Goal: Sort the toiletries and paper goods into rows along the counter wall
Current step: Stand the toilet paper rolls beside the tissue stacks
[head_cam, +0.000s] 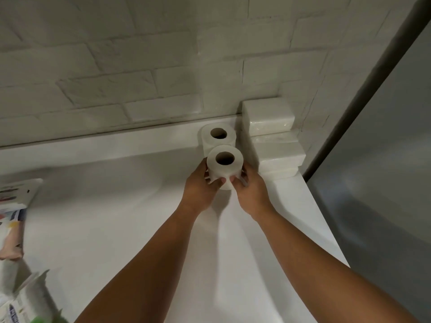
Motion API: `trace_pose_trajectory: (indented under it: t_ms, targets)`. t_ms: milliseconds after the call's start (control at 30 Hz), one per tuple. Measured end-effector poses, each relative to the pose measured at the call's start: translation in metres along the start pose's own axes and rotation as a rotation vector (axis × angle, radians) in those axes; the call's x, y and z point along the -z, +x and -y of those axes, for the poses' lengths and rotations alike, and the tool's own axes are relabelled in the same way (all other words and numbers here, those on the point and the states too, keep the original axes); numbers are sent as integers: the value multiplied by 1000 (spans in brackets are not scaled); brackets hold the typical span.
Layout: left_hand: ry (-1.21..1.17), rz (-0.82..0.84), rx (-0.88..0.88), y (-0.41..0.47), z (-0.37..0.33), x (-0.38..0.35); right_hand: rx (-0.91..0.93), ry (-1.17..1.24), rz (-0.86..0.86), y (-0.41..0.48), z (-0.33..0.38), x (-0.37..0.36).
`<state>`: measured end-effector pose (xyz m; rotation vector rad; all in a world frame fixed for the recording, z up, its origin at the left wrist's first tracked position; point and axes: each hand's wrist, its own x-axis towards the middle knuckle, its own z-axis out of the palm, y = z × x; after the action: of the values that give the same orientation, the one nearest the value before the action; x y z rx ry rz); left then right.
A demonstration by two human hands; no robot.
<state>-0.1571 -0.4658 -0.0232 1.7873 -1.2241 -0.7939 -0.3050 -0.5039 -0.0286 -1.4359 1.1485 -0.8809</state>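
A: Done so far?
B: Stacked in the far right corner, against the wall [116,78]: wrapped tissue packs [268,113], two piles, one before the other. Just beside them, against the wall ledge: rear toilet roll [218,136], upright, core upward.
A: In hand now?
B: Front toilet roll [225,167], upright, gripped low on either side by left hand [200,185] and right hand [251,190], fingers curled round it. Positioned directly before the rear toilet roll, apparently touching it. Unclear whether set down on the table [140,217] or just above it.
A: Left to do?
B: Probably most of it: unsorted packets [14,206] heaped at the table's left edge, well apart from the rows
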Motion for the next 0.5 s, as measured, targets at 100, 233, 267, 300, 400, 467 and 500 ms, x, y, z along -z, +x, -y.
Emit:
trace_pose_trajectory:
  t_ms: [100, 233, 267, 300, 400, 467, 500]
  targets:
    - [12, -16, 5, 1, -1, -2, -3, -11, -20, 2, 2, -1]
    - [14, -27, 8, 2, -3, -2, -9, -28, -31, 7, -1, -3]
    - [21, -30, 11, 2, -4, -2, -14, -15, -36, 6, -1, -4]
    - [29, -33, 17, 1, -5, -3, -18, -1, -41, 6, -1, -5]
    - [42, -37, 39, -1, -8, -3, -16, -27, -56, 3, -3, -6]
    - [48, -35, 43, -3, -9, -3, -16, -67, -60, 1, -3, -5]
    - [49, -36, 46, -4, -10, -3, -17, -82, -63, -1, -4, -5]
